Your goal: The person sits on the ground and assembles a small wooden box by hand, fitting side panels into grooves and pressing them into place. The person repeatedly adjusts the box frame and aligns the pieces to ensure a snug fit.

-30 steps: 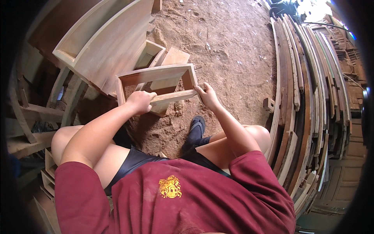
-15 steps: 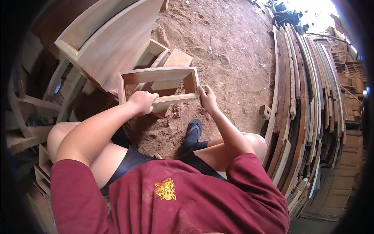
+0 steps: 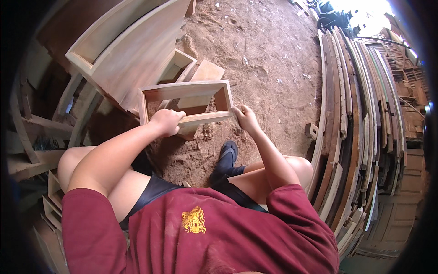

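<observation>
1. Above the brown, dusty floor [image 3: 273, 68] and in front of the seated person, a rectangular wooden frame [image 3: 207, 117] is held up in both hands, its near rail toward the body.
2. The left hand [image 3: 167, 122] makes a closed grip around the near rail, left of its middle; the knuckles face up and the thumb side points right, along the wood.
3. The left forearm slants up and rightward over the bent left knee, elbow flexed.
4. The right hand [image 3: 245, 118] has a small, closed grip, pinching the frame's near right corner, with the other fingers curled inward.
5. The right forearm rises up and leftward from near the right knee.
6. The frame is pale, bare wood with straight rails and deep sides; through its opening show the floor and a flat, light board [image 3: 207, 73].
7. Just beyond stands a smooth-faced wooden cabinet [image 3: 137, 50], broad and boxy.
8. Off to the right, long, rough-edged planks [image 3: 342, 114] lie stacked, brown and greyish.
</observation>
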A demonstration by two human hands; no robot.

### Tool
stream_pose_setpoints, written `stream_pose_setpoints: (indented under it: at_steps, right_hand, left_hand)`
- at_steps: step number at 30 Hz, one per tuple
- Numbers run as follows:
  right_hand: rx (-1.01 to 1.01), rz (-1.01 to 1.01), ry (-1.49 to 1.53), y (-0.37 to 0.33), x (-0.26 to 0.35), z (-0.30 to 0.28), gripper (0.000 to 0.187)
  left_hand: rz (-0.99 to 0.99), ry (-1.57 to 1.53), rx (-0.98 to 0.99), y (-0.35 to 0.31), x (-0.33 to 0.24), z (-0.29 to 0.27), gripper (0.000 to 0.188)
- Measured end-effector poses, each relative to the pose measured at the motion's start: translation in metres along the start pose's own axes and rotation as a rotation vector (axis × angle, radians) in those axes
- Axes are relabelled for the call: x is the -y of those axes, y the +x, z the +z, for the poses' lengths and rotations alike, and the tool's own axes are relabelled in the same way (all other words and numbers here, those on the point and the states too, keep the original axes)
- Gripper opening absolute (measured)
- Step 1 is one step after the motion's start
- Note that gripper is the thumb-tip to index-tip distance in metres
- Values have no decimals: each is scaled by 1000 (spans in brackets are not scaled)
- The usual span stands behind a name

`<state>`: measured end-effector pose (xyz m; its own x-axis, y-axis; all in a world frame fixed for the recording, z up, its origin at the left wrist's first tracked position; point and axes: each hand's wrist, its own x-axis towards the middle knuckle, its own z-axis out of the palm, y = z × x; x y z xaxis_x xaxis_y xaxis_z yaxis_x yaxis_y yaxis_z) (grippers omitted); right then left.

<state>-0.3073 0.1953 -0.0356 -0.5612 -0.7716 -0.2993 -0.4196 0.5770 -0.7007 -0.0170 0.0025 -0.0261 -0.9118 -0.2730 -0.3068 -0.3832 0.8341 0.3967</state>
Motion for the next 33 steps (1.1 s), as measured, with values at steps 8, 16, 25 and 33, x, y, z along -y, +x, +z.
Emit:
stream_pose_setpoints:
  at_steps: [8, 16, 25, 33]
  right_hand:
    - [-156, -10, 320, -13, -4, -8, 16]
    - [-110, -292, -429, -48, 1, 7, 64]
    - [-107, -254, -558, -64, 8, 15, 53]
    - [-143, -230, -611, -49, 9, 10, 53]
  left_hand:
    - [-43, 5, 54, -2, -6, -8, 43]
    - [-44, 25, 58, 0, -8, -9, 33]
    - [-60, 38, 102, -3, -13, -14, 38]
    - [-1, 35, 87, -2, -17, -14, 39]
